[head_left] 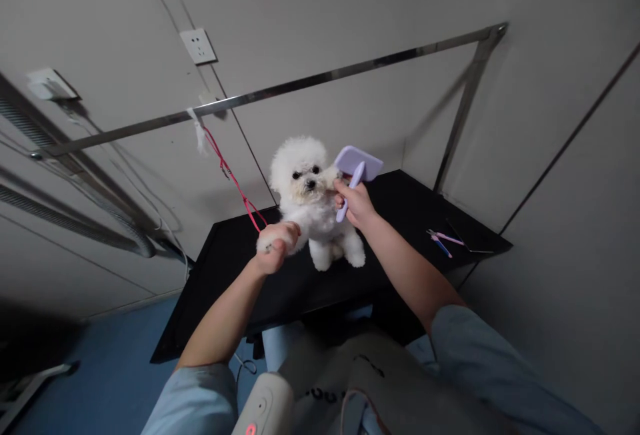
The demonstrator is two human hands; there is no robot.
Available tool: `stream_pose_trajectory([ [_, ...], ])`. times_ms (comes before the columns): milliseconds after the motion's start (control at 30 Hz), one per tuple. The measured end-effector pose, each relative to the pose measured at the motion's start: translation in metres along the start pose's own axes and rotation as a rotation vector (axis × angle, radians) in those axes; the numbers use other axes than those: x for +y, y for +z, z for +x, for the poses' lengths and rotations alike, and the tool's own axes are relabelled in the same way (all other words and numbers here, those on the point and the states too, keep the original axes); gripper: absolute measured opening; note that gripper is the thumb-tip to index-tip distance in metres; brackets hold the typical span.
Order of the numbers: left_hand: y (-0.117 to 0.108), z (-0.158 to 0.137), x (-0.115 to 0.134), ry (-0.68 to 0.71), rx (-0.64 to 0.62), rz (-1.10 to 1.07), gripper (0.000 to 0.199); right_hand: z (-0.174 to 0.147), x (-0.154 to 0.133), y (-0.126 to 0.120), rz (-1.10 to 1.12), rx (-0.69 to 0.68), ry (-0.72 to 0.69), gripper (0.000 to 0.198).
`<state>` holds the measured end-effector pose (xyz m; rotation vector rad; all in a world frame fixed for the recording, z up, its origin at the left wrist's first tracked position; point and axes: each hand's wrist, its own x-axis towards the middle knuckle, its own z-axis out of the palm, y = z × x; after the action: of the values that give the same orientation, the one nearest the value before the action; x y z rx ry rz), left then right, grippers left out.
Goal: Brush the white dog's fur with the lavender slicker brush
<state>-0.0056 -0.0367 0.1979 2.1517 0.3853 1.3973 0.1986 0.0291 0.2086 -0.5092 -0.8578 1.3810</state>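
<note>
A fluffy white dog (305, 175) sits upright on a black grooming table (240, 282), facing me. My left hand (278, 248) is closed around one of its front paws, held out to the left. In my right hand (356, 203) is a lilac slicker brush (357, 163), its broad head tilted up and its bristles turned out of sight. The dog's other front leg (330, 176) is raised against the fingers of that same hand, beside the brush; whether they also grip the paw is partly hidden.
A metal rail (300, 86) spans behind the dog, with a red grooming loop (233, 172) hanging from it. Small pink and blue tools (443, 240) lie on the table's right side. Grey hoses (65, 215) run along the left wall, near a socket (199, 46).
</note>
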Motion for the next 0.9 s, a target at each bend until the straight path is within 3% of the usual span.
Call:
stream_pose_trajectory([
  [100,-0.010,-0.008,-0.001,-0.120,-0.158,0.049,0.077,-0.001,-0.009,0.009,-0.160,-0.166,0.002,0.027],
  [167,-0.012,-0.004,-0.002,-0.224,-0.179,0.053,0.082,-0.011,-0.018,0.016,-0.236,-0.248,-0.038,0.022],
  [267,-0.004,0.019,-0.005,-0.307,-0.059,0.179,0.054,-0.030,-0.035,0.027,-0.306,-0.383,-0.133,0.017],
  [367,0.008,0.053,-0.009,-0.300,-0.174,0.357,0.026,-0.042,-0.046,0.033,-0.372,-0.511,-0.162,0.020],
  [433,0.012,0.074,-0.010,-0.320,-0.185,0.424,0.020,-0.048,-0.038,0.030,-0.405,-0.449,-0.195,0.025],
  [533,0.009,0.103,-0.009,-0.276,-0.051,0.492,0.024,-0.061,0.002,0.011,-0.486,-0.203,-0.162,0.036],
  [633,0.005,0.128,-0.003,-0.169,-0.149,0.542,0.021,-0.073,0.050,-0.010,-0.581,-0.072,0.165,0.034],
  [700,0.007,0.143,0.002,-0.140,-0.270,0.577,0.018,-0.074,0.067,-0.017,-0.552,-0.116,0.255,0.028],
  [833,0.018,0.165,0.009,-0.126,-0.350,0.619,0.023,-0.072,0.063,-0.017,-0.394,-0.074,0.027,0.025],
  [900,0.024,0.170,0.011,-0.102,-0.374,0.638,0.027,-0.080,0.064,-0.019,-0.370,0.009,0.106,0.027],
])
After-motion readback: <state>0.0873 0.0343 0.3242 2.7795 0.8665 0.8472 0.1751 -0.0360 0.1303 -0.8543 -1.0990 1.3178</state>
